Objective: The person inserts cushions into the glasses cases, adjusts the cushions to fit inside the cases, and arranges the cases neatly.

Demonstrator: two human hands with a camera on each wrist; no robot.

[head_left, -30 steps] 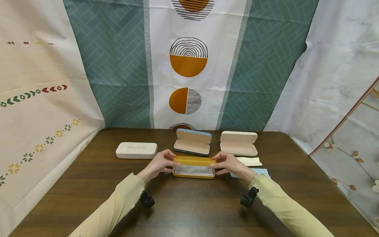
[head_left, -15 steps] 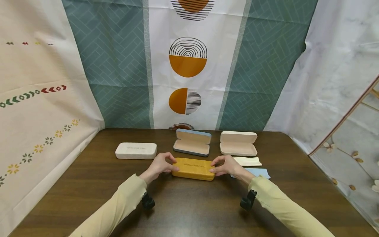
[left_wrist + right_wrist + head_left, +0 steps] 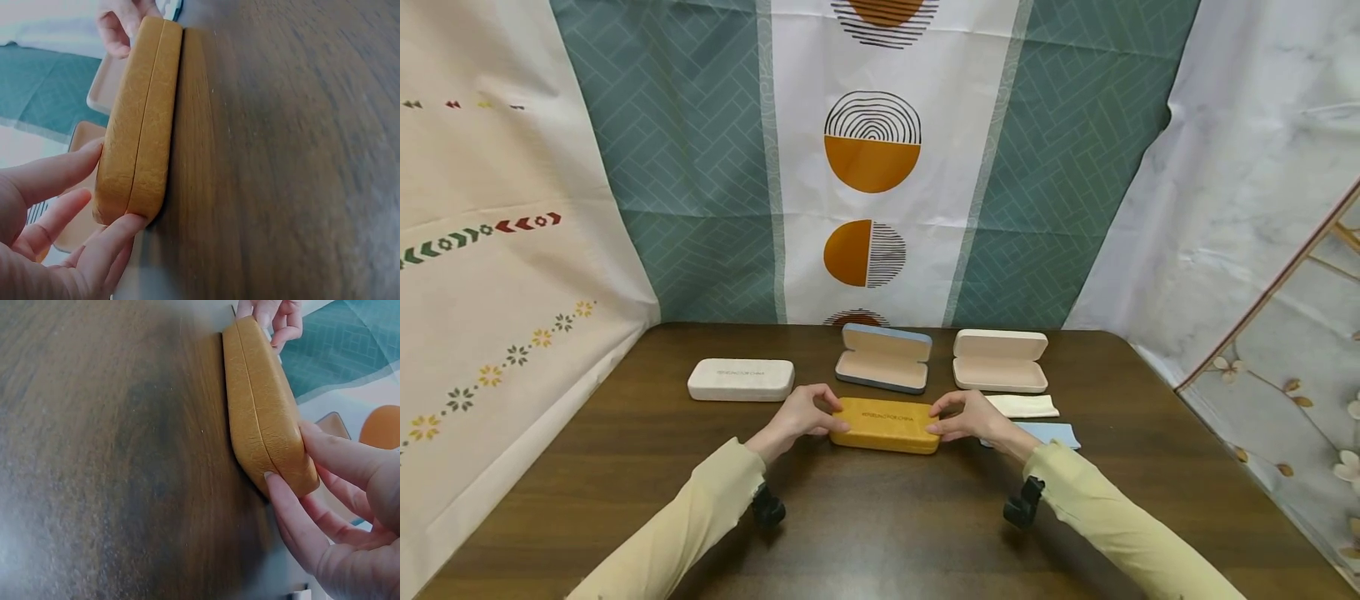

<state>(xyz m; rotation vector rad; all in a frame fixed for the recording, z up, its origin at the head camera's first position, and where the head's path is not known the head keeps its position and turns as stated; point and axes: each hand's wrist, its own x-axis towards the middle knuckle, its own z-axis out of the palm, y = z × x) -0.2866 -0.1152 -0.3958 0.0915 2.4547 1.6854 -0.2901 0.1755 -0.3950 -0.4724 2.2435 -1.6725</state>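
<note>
A mustard-yellow glasses case (image 3: 883, 427) lies closed on the table, its lettered lid facing up. My left hand (image 3: 806, 414) holds its left end, the thumb on the lid and a finger at the seam, as the left wrist view shows. At the opposite end my right hand (image 3: 972, 420) grips the case the same way; in the right wrist view a fingertip (image 3: 273, 478) touches the seam line. The lid and base meet along a thin, even line. Whatever is inside the case is hidden.
Behind the yellow case stands an open blue glasses case (image 3: 883, 358), with an open white case (image 3: 1000, 361) to its right. A closed white case (image 3: 741, 380) lies at left. A cream cloth (image 3: 1024, 406) and a light-blue cloth (image 3: 1054, 434) lie by my right hand.
The yellow case's lid has come down from partly raised to closed, covering the grey-white inside. Both hands have stayed at its two ends.
</note>
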